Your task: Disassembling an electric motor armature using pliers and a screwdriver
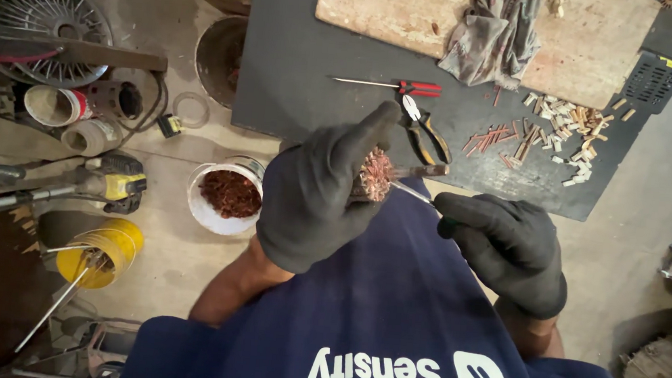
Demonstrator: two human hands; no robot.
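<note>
Both gloved hands grip: left (pixel 319 192) copper bundle (pixel 374 174) (closed), right (pixel 509 249) tool (pixel 413 192).

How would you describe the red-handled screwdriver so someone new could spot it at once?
Start at the dark board on the floor, beyond both gloved hands. Near its middle, just below the wooden plank, lies the screwdriver, flat, its thin shaft pointing left. Unlike the pliers just below it, it is one straight shaft with a red and black handle.

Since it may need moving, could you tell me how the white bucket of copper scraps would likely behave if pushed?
The bucket stands upright on the floor, looks wide and low, so it probably slides rather than tips. The copper scraps fill it part way, so it is likely heavy for its size. The loose scraps could shift.
</note>
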